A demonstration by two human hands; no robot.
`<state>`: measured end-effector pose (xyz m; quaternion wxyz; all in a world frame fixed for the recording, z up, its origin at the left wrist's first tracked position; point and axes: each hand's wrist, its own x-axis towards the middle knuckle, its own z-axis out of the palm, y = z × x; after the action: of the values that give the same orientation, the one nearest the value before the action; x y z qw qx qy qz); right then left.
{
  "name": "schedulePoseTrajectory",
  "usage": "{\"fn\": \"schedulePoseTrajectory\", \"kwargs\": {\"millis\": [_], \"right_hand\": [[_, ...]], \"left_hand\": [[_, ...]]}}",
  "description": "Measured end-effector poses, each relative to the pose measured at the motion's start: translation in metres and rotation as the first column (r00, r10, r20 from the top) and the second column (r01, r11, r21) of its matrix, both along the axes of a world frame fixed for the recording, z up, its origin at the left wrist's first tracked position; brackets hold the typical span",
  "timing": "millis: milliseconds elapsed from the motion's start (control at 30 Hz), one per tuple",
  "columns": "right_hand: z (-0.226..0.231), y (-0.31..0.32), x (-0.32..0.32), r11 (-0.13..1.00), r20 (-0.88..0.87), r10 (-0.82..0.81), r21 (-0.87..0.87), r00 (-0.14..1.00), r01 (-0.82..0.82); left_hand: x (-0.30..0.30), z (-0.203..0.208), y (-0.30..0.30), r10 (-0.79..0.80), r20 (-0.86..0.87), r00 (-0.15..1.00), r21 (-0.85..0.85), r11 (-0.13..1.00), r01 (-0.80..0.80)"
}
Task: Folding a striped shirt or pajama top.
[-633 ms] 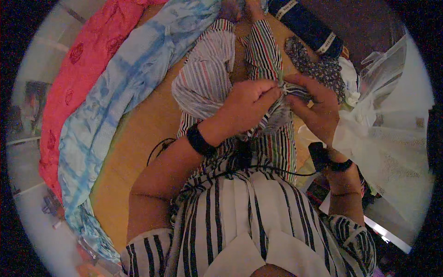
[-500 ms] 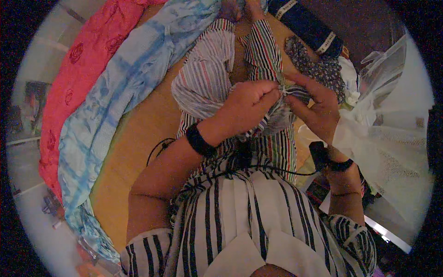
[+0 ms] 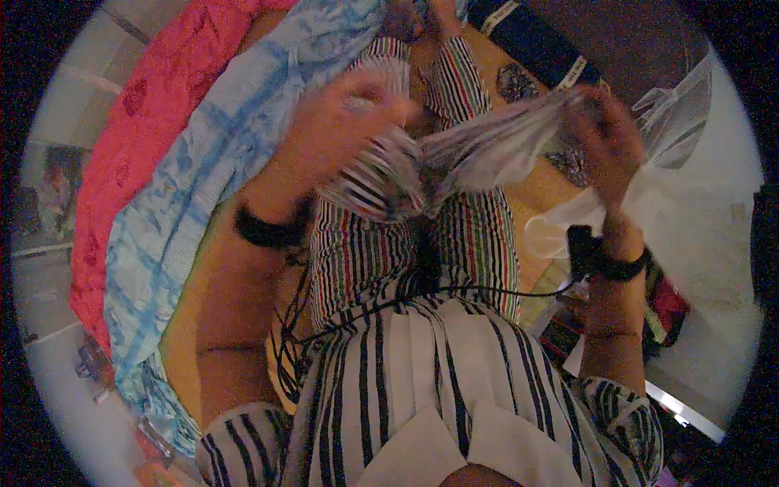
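Note:
A thin striped cloth [image 3: 487, 158], pale with dark stripes, spreads across my lap, blurred by motion. My right hand [image 3: 604, 142] has its fingers closed on the cloth's upper right end, lifting it. My left hand [image 3: 345, 114] is over the cloth's left part, smeared by motion. A small whitish patch shows at its fingers, and I cannot make out whether they grip the fabric. Beneath the cloth are my striped trouser legs [image 3: 357, 264], stretched out in front of me.
A light blue patterned cloth [image 3: 182, 195] and a red cloth [image 3: 134, 154] lie lengthwise along the left. At the far right are a dark blue folded textile [image 3: 531, 40] and a dark speckled cloth [image 3: 568, 166]. Clear plastic [image 3: 677, 122] stands beyond my right hand. A black cable [image 3: 487, 290] crosses my waist.
My hands were together at a bunched, knotted-looking part of the striped cloth. They have moved apart, left hand leftward and right hand up and right, and the cloth is spread out.

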<state>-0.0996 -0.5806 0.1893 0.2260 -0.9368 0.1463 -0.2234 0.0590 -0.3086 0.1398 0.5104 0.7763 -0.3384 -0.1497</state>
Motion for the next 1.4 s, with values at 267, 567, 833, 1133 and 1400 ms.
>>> {"fn": "schedulePoseTrajectory", "kwargs": {"millis": [267, 567, 833, 1133, 1400], "right_hand": [[0.065, -0.16, 0.018, 0.879, 0.275, -0.124, -0.415, 0.953, 0.234], [0.108, -0.167, 0.077, 0.992, 0.318, 0.047, -0.128, 0.947, -0.006], [0.14, -0.21, 0.058, 0.92, 0.38, 0.03, -0.371, 0.925, 0.122], [0.123, -0.197, 0.062, 0.974, 0.365, -0.101, -0.151, 0.926, 0.166], [0.116, -0.2, 0.056, 0.981, 0.393, -0.143, 0.18, 0.908, 0.077]], "left_hand": [[0.157, 0.113, 0.17, -0.066, 0.971, 0.231, 0.18, 0.838, -0.515], [0.151, 0.196, 0.161, 0.114, 0.928, 0.355, 0.107, 0.831, -0.546], [0.046, 0.207, 0.141, -0.06, 0.69, 0.721, 0.209, 0.971, -0.119], [-0.013, 0.204, 0.138, -0.116, 0.561, 0.82, 0.13, 0.99, 0.051], [-0.028, 0.203, 0.142, -0.357, 0.534, 0.767, 0.347, 0.919, 0.187]]}}
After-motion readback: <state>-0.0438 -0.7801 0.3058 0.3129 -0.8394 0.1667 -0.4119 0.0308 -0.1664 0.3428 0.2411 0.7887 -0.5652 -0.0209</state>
